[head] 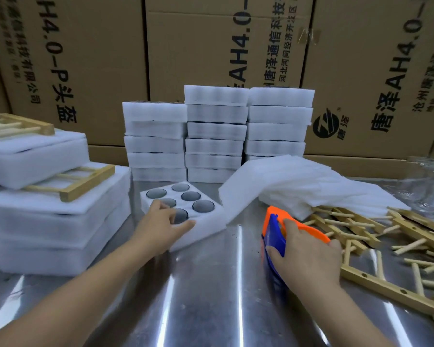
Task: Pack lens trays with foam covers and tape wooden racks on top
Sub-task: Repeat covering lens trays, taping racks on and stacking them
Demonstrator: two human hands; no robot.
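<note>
Behind the bench, printed cardboard boxes [85,58] wall off the view, and a steel table [211,284] spreads below them. Stacked foam trays [216,131] stand at its far edge; packed bundles [48,221] topped with wooden racks [73,186] sit at the left. Loose foam covers [298,181] slump at centre right over a heap of spare racks [386,246]. Just in front of the stacks lies an uncovered lens tray [211,219] holding dark lenses [203,206]; the left hand [158,229] grips its near corner. The right hand [308,256] clasps an orange-and-blue tape dispenser [273,231] standing on the table.
</note>
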